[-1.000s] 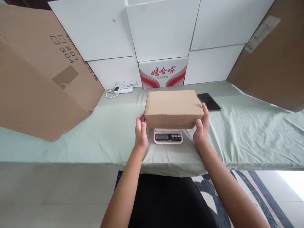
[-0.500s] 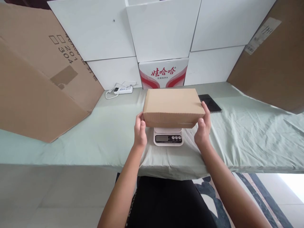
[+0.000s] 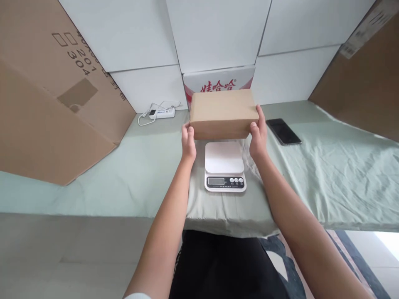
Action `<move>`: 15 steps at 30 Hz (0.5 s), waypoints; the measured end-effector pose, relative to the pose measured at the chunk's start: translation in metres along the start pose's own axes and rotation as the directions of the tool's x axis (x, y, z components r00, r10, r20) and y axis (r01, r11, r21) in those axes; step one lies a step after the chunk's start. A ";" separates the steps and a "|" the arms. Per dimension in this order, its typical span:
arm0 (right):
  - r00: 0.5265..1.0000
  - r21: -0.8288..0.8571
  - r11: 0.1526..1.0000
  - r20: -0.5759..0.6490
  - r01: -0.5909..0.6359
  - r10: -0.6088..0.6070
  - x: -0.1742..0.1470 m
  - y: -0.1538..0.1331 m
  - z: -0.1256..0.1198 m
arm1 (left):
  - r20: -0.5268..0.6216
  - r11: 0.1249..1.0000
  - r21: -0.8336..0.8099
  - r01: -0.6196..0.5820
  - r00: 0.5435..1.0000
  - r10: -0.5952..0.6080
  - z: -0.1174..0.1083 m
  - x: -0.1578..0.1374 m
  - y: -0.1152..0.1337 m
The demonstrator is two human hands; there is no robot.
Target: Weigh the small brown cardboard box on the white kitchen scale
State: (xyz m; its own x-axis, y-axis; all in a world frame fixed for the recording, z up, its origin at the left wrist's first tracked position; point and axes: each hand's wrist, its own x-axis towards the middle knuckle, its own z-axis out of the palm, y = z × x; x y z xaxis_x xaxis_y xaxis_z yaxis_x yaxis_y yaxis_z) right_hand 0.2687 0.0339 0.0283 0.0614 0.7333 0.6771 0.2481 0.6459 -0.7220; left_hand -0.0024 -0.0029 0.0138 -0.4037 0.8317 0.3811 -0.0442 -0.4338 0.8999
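A closed brown cardboard box [image 3: 222, 109] is gripped at its two ends between my hands. My left hand [image 3: 188, 141] holds the left end, thumb on the front corner. Around the right end my right hand [image 3: 258, 135] is closed, its thumb also at the front. Nearer to me than the box lies a white digital kitchen scale [image 3: 224, 158], its weighing plate bare and its small display without readable digits. The underside of the box is hidden, so I cannot tell whether it touches the table.
Behind the box stands a white and red printed carton [image 3: 190, 81] against white panels [image 3: 218, 37]. A phone [image 3: 284, 131] lies to the right, a power strip [image 3: 162, 112] with a white cable to the left. Large cardboard sheets [image 3: 71, 124] flank the green-clothed table [image 3: 149, 166].
My hands have carried the box away from me, off from above the scale towards the printed carton. The scale's plate and the whole phone now show.
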 end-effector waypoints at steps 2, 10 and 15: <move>1.000 0.007 1.000 0.012 -0.018 0.018 -0.006 0.017 0.002 | 0.012 0.999 0.023 0.038 0.999 -0.039 -0.001 -0.002 -0.009; 0.994 0.116 0.988 0.046 -0.105 0.100 -0.014 0.057 0.008 | 0.027 0.990 0.076 0.116 0.993 -0.118 -0.004 -0.006 -0.018; 0.986 0.151 0.975 0.060 -0.166 0.158 -0.015 0.067 0.007 | 0.022 0.987 0.103 0.122 0.992 -0.125 -0.006 -0.008 -0.021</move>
State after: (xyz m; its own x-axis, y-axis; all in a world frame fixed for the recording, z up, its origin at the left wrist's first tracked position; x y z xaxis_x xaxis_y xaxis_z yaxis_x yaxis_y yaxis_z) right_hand 0.2779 0.0678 -0.0314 0.0419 0.8377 0.5445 0.0854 0.5400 -0.8373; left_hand -0.0038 -0.0020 -0.0095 -0.3749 0.8869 0.2700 0.0014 -0.2906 0.9568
